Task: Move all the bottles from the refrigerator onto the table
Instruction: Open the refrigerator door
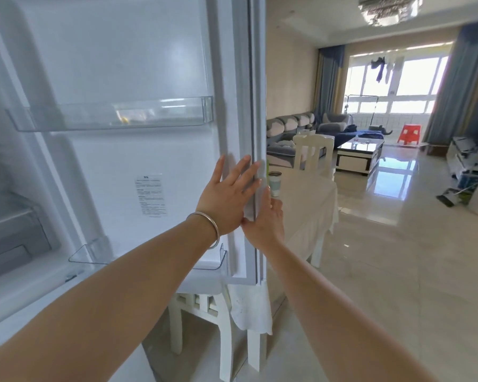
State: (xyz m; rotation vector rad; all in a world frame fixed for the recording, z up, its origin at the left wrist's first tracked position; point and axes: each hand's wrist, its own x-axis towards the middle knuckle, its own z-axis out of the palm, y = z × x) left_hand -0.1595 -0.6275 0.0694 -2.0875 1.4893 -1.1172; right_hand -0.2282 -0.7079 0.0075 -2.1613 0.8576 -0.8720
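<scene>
The white refrigerator door [138,78] stands open and fills the left half of the view. Its clear upper door shelf [113,114] holds no bottle that I can see. My left hand [226,197], with a silver bangle at the wrist, lies flat with spread fingers on the door's inner edge. My right hand [268,216] wraps around the door's outer edge just below it. Behind the door stands the table [307,194] with a white cloth. No bottle shows on its visible part. The refrigerator's inside [9,230] at far left is blurred.
A pale cup [274,183] stands on the table by the door edge. White chairs stand at the table's far end [313,153] and below the door [202,321]. Beyond lie a glossy tiled floor, a sofa [290,130], a coffee table [359,154] and a red stool [410,133].
</scene>
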